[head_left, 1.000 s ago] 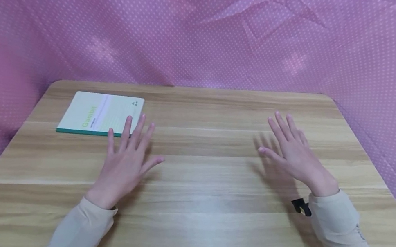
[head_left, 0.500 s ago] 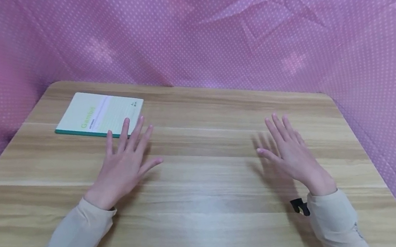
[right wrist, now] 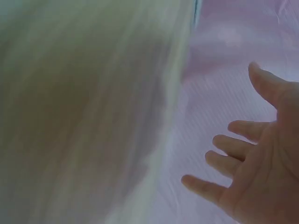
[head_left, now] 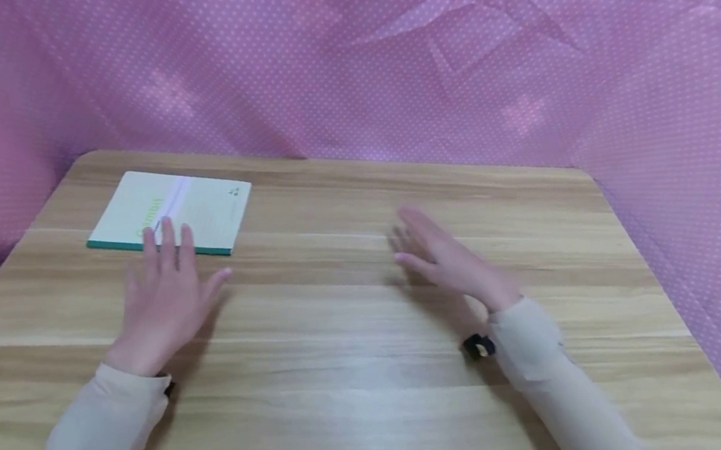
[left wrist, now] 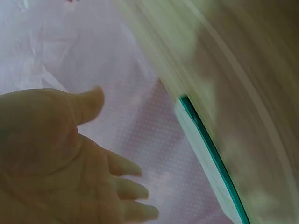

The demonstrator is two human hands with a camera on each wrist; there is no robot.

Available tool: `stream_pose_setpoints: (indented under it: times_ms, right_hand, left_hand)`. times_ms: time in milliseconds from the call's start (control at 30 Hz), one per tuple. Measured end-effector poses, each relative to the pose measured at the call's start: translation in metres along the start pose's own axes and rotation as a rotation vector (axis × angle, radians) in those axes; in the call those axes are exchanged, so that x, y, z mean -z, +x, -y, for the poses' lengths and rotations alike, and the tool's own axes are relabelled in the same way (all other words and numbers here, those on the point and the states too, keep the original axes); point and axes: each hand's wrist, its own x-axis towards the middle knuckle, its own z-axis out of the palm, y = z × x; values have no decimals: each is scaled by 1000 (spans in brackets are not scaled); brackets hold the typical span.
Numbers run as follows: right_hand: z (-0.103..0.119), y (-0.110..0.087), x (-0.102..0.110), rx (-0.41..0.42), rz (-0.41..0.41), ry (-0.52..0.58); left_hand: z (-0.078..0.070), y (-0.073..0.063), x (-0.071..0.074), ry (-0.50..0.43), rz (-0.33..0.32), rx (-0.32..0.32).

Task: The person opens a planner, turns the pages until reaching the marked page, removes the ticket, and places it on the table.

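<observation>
A pale notebook with a green spine lies flat at the far left of the table; its green edge also shows in the left wrist view. My left hand hovers near its front edge, fingers extended and thumb out to the side, the fingertips overlapping the cover in the head view. Over the middle right of the table is my right hand, slightly blurred, with nothing in it. The right wrist view shows that hand's palm with fingers spread.
The wood-grain table has rounded back corners. Behind it and along both sides hangs a pink dotted cloth. A black wrist strap piece shows by the right cuff.
Both hands have shifted left, the right one farther and turned inward toward the table's middle. The left hand now sits in front of the notebook's middle. The view has shifted slightly.
</observation>
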Motion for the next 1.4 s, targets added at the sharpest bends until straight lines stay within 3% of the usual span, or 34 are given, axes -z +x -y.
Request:
stream_pose_setpoints:
  times_ms: [200, 400, 700, 967, 1167, 1400]
  right_hand:
    - [26, 61, -33, 58, 99, 65]
    - [59, 122, -55, 70, 175, 32]
    - [96, 189, -78, -45, 208, 107]
    - [107, 215, -85, -27, 183, 99]
    - [107, 222, -84, 16, 192, 80]
    - [107, 224, -83, 43, 218, 77]
  left_hand:
    - [36, 3, 8, -10, 17, 141]
    - [69, 12, 18, -18, 66, 239]
    - [99, 32, 28, -97, 145, 347]
    - [102, 41, 27, -113, 214, 378]
    - [100, 49, 23, -116, 238, 425]
    - [99, 54, 18, -91, 258, 434]
